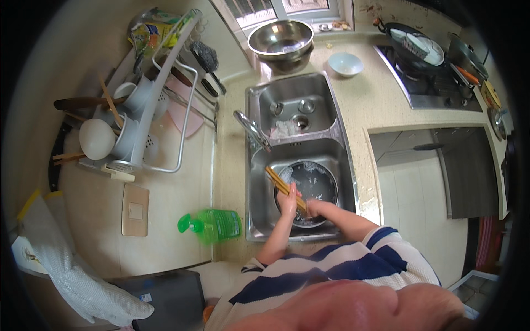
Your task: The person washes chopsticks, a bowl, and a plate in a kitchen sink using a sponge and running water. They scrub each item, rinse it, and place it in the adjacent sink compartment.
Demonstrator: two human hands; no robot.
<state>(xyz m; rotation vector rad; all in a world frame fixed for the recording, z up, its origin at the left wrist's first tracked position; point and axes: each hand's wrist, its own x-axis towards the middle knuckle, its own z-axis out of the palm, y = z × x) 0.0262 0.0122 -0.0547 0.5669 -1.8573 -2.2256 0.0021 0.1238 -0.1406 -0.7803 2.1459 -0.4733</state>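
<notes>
My left hand [288, 201] is closed around a bundle of wooden chopsticks [278, 180], held slantwise over the near basin of a steel double sink [260, 223]. At the bundle's lower end is my right hand [313, 207], its fingers partly hidden, so its grip is unclear. Beneath both hands a round dark pan [319, 182] holds water with some suds. The chrome faucet [252, 130] reaches over the sink from the left. In the far basin lie a whitish cloth [285, 129] and a metal strainer [306, 106] near the drain.
A green pump bottle [219, 225] stands left of the sink. Beyond the sink are stacked steel bowls [281, 41] and a pale bowl [345, 64]. A wok [414, 51] with dishes rests on the gas stove [434, 93] at right. A utensil rack [165, 78] hangs at left.
</notes>
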